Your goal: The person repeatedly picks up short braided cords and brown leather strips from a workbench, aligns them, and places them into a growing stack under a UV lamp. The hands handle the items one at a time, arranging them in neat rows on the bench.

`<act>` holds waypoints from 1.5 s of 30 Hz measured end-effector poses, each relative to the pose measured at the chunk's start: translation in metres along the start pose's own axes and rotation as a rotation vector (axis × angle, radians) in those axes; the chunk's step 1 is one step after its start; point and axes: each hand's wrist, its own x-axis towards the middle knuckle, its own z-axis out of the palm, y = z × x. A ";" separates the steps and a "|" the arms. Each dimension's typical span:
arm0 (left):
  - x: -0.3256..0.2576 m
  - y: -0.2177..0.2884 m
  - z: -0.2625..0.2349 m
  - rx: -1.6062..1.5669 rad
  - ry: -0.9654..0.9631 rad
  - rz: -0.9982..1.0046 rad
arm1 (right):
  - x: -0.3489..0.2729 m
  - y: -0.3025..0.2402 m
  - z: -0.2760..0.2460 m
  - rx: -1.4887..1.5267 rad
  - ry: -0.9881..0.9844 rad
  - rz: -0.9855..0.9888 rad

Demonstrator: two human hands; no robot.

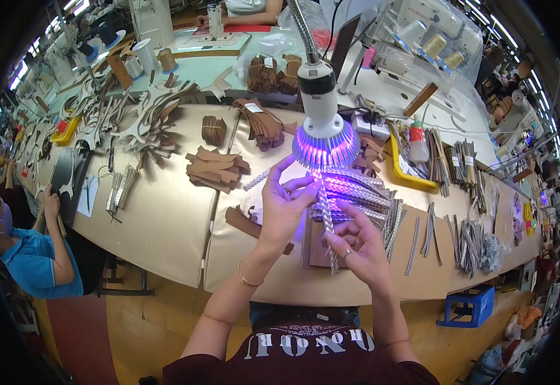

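A pale grey braided strap (326,218) hangs between my two hands, just beneath a lamp (325,144) glowing violet. My left hand (286,204) pinches its upper end between thumb and fingertips. Lower down, my right hand (358,247) has thumb and finger closed on the same strap near its bottom end. Behind the hands, a row of similar braided straps (363,192) lies on the table, lit violet by the lamp. Under the held strap sits a brown flat block (317,247). Curved brown strips (244,222) lie left of my left hand.
Stacked brown strips (216,168) and a tied bundle (214,131) lie left. On the right are a yellow tray (403,172), a bottle (418,144) and grey strap bundles (470,247). A person in a blue shirt (39,260) sits far left; a blue stool (478,307) stands right.
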 end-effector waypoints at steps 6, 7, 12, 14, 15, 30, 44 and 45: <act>0.031 -0.009 0.000 -0.010 -0.150 0.090 | 0.036 -0.007 -0.001 0.078 0.041 -0.062; 0.034 -0.010 0.000 -0.036 -0.138 0.060 | 0.042 -0.006 0.000 0.108 0.074 -0.066; 0.020 -0.006 -0.013 0.012 -0.171 -0.148 | 0.061 -0.011 -0.007 0.191 0.390 -0.238; 0.008 -0.006 -0.013 -0.044 -0.191 -0.258 | 0.069 -0.015 -0.007 0.217 0.493 -0.328; 0.003 -0.006 -0.012 -0.026 -0.185 -0.255 | 0.071 -0.017 -0.006 0.200 0.512 -0.358; -0.034 -0.018 -0.016 -0.069 -0.350 -0.383 | -0.011 -0.030 -0.028 -1.636 0.535 -0.456; -0.114 -0.085 -0.046 0.939 -0.204 0.385 | 0.010 -0.014 0.000 -1.273 0.057 -0.059; -0.116 -0.089 -0.045 0.947 -0.200 0.383 | 0.011 -0.012 0.003 -1.318 0.040 -0.070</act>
